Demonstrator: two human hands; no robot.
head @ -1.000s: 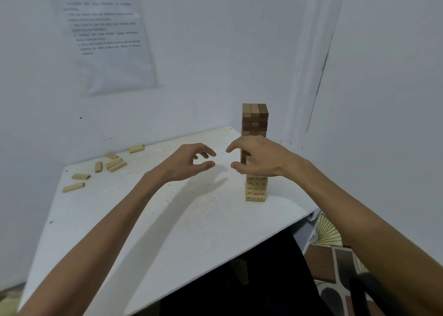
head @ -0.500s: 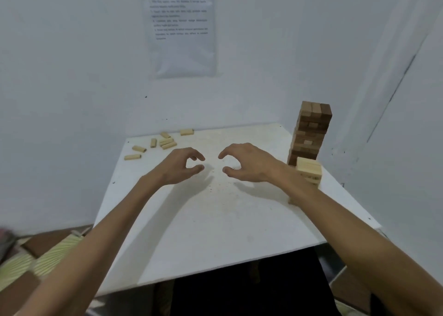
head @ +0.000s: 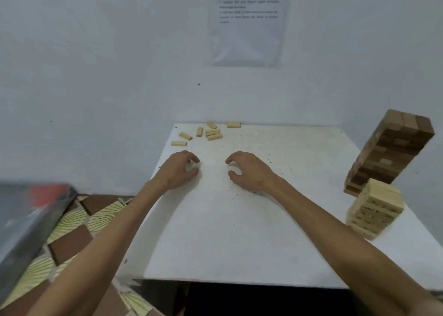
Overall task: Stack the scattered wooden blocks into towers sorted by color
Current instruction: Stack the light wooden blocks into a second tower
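My left hand [head: 178, 169] and my right hand [head: 249, 171] are both out in front of me, over the middle of the white table [head: 239, 231]. They are near each other with a gap between them. The fingers of both hands are bent a little, like loose claws, and each thumb is apart from its fingers. Both hands are half open and have nothing in them. I cannot tell if my fingertips touch the table top.

Some loose light blocks [head: 212, 133] lie flat at the far left corner of the table, close to the wall, past my left hand. Three of them lie close together and the others are spread around them.

On the right side of the table stand two towers. The dark brown tower [head: 393, 152] is tall and is farther back. The light tower [head: 375, 207] is shorter and stands just in front of it, near the table's right edge.

A sheet of paper [head: 247, 20] with small print hangs on the wall behind the table. The print is too blurry to read. On my left, the floor [head: 72, 231] has brown and yellow tiles.
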